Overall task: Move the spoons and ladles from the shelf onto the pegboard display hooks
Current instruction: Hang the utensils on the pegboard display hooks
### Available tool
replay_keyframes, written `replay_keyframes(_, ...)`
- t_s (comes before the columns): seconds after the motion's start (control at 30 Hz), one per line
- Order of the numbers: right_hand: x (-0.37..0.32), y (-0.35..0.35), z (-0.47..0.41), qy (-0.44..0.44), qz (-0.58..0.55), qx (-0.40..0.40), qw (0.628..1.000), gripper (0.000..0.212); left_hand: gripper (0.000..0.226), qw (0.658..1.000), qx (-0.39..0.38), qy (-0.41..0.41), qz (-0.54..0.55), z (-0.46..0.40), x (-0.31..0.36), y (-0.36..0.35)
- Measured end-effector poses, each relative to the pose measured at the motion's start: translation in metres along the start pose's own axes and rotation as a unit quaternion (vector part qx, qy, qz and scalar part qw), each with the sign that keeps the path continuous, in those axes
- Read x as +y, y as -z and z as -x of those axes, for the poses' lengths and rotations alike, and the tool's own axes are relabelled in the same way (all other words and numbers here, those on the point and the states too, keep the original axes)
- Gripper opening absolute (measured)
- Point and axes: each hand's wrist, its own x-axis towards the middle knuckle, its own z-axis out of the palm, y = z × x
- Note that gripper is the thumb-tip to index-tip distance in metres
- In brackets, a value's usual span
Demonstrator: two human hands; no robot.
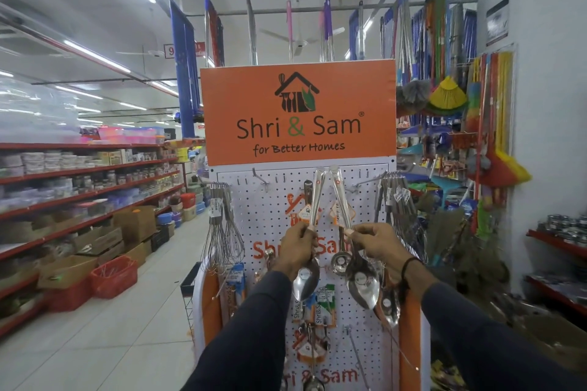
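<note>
A white pegboard (266,219) stands in front of me under an orange "Shri & Sam" sign (298,111). My left hand (297,249) grips the handle of a large steel spoon (306,279), bowl down, handle top near the upper hooks. My right hand (378,244) grips another large steel spoon (362,286) the same way. Both handles rise and meet near a hook (327,170) at the board's top. A small ladle (340,259) hangs on the board between my hands.
Whisks (222,232) hang at the board's left and a bunch of steel utensils (397,200) at its right. Packaged tools hang lower down. Red shelves with boxes line the aisle on the left. Brooms and mops fill the right side.
</note>
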Motion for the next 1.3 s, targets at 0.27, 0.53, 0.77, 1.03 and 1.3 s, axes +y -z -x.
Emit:
replay_keyframes(0.27, -0.001, 0.002, 0.002, -0.003, 0.013, 0.002, 1.000, 0.034, 0.022, 0.999, 0.005, 0.036, 0.016, 0.002, -0.011, -0.002)
replay_keyframes(0.53, 0.001, -0.004, 0.004, -0.013, 0.017, -0.007, 1.000, 0.024, 0.027, 0.999, 0.025, 0.042, 0.009, 0.003, -0.027, -0.002)
replay_keyframes(0.77, 0.005, -0.018, -0.002, -0.011, 0.044, -0.051, 0.998, 0.018, 0.024, 0.997, 0.024, 0.066, -0.024, -0.012, -0.026, -0.003)
replay_keyframes(1.03, 0.020, -0.044, -0.017, -0.011, 0.065, -0.028, 0.997, 0.010, 0.027, 0.997, 0.010, 0.071, -0.023, -0.045, -0.040, -0.001)
replay_keyframes(1.3, 0.030, -0.043, -0.029, 0.039, 0.023, -0.049, 0.998, 0.009, 0.021, 0.998, -0.005, 0.062, -0.012, -0.078, -0.057, -0.002)
